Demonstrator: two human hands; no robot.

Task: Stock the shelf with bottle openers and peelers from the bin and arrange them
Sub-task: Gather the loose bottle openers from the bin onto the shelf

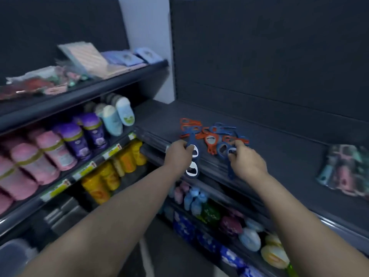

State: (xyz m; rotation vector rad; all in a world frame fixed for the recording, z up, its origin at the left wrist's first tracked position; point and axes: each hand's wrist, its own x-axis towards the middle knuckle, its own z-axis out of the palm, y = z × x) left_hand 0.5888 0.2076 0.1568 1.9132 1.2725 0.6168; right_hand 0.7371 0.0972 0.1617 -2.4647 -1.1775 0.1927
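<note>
Left hand grips two blue bottle openers at the shelf front edge. Right hand pinches a third blue opener. Both work beside the mixed opener pile, probably separating pieces for arrangement.

the bottle openers look like smooth plastic, blue and orange, some with a pale, shiny metal-looking insert — the shelf under them is dark and matt. the packs at the right wear glossy clear film.
</note>
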